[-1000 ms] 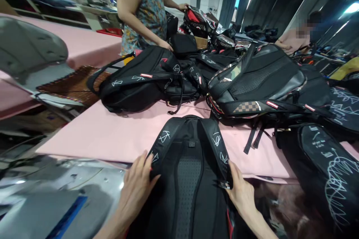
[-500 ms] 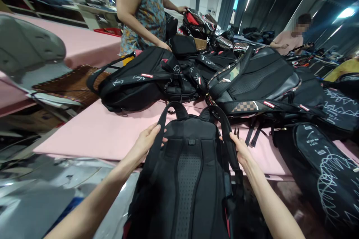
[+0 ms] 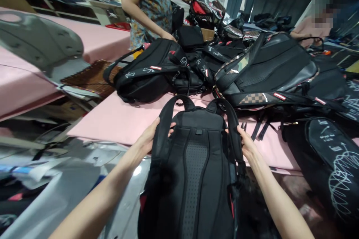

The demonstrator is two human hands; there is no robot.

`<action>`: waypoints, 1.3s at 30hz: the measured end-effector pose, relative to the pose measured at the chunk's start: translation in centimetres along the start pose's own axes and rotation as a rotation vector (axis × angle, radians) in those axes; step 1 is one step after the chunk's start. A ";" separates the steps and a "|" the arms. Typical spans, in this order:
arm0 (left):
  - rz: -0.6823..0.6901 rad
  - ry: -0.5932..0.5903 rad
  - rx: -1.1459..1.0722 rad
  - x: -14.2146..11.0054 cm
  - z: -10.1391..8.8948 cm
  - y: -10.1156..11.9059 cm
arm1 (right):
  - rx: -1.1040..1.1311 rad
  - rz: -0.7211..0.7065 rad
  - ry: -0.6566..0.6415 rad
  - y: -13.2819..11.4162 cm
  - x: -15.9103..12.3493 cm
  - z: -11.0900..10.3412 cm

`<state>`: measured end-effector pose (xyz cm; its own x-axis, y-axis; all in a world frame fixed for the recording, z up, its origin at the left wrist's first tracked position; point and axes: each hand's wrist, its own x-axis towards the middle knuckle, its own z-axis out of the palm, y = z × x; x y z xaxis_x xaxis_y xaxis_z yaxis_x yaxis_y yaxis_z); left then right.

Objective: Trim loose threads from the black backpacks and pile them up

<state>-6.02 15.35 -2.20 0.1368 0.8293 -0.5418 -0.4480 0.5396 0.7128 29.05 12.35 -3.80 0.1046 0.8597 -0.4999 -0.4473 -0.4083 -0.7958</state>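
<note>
A black backpack (image 3: 196,179) is right in front of me, its padded back panel facing me and its top near the table edge. My left hand (image 3: 150,134) is closed around the left shoulder strap (image 3: 163,130), fingertips showing on the strap's inner side. Around the right shoulder strap (image 3: 234,134) my right hand (image 3: 246,142) is closed too, and a small dark pointed tool, perhaps thread snips (image 3: 244,127), sticks up beside its fingers. The lower end of the backpack runs out of view at the bottom.
On the pink table (image 3: 103,123) lie a black backpack (image 3: 151,71) and a checker-trimmed backpack (image 3: 266,71). A scribble-printed black bag (image 3: 325,164) is at right. A person (image 3: 151,7) across the table touches bags. A grey chair (image 3: 42,41) stands at left; grey plastic sheeting (image 3: 67,183) lies below.
The view has turned left, so the surroundings sit further right. Both hands keep hold of the straps. More of the plastic sheeting shows at lower left.
</note>
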 end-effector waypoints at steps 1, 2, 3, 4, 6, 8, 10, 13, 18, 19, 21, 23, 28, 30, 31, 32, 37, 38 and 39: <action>-0.033 -0.022 -0.034 -0.1 -0.3 -0.1 | 0.003 0.009 -0.007 0.0 -0.3 0.1; -0.064 -0.033 -0.058 -0.3 -0.5 -0.1 | 0.000 0.012 -0.009 0.0 -0.6 0.2; -0.076 -0.032 -0.074 -0.6 -0.6 -0.2 | -0.010 0.002 -0.008 0.0 -1.1 0.3; -0.063 -0.037 -0.083 -1.1 -0.7 -0.5 | -0.031 -0.023 -0.004 0.0 -1.7 0.5; -0.009 -0.078 -0.073 -2.4 -0.7 -1.3 | -0.105 -0.102 -0.020 0.5 -3.2 0.7; 0.059 -0.149 0.017 -4.2 -0.5 -2.8 | -0.220 -0.167 -0.044 1.8 -4.7 0.6; 0.133 -0.157 0.174 -5.9 -0.1 -4.6 | -0.358 -0.191 -0.037 3.8 -5.8 0.3; 0.265 0.008 0.364 -7.8 0.8 -6.9 | -0.526 -0.228 0.025 7.0 -6.7 -0.3; 0.352 0.117 0.467 -8.7 1.6 -8.1 | -0.586 -0.261 0.085 9.4 -7.0 -0.6; 0.358 0.114 0.477 -8.8 1.7 -8.1 | -0.591 -0.269 0.096 9.4 -7.0 -0.6; 0.374 0.110 0.486 -9.0 1.7 -8.1 | -0.597 -0.290 0.101 9.3 -7.2 -0.8; 0.381 0.104 0.480 -9.3 1.6 -8.2 | -0.619 -0.310 0.096 9.0 -7.6 -0.9; 0.342 0.065 0.438 -9.9 1.8 -9.3 | -0.932 -0.647 0.216 8.0 -9.9 0.6; 0.338 0.054 0.431 -9.9 1.9 -9.8 | -0.984 -0.825 0.154 7.9 -10.6 2.6; 0.340 0.052 0.432 -10.0 2.0 -10.1 | -0.968 -0.873 0.079 8.0 -10.8 3.8; 0.344 0.052 0.434 -10.0 2.0 -10.3 | -0.934 -0.894 -0.008 8.2 -10.8 5.0; 0.382 0.047 0.434 -10.0 1.8 -11.1 | -0.838 -0.872 -0.213 9.5 -9.4 9.9; 0.389 0.047 0.434 -10.0 1.6 -11.2 | -0.875 -0.869 -0.221 9.7 -9.0 10.3; 0.391 0.044 0.434 -9.9 1.5 -11.3 | -0.927 -0.870 -0.224 9.8 -8.8 10.6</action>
<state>-0.99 1.21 -4.25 -0.0066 0.9771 -0.2129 -0.0540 0.2122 0.9757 14.31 4.06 -3.61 -0.1418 0.9447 0.2958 0.4820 0.3269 -0.8129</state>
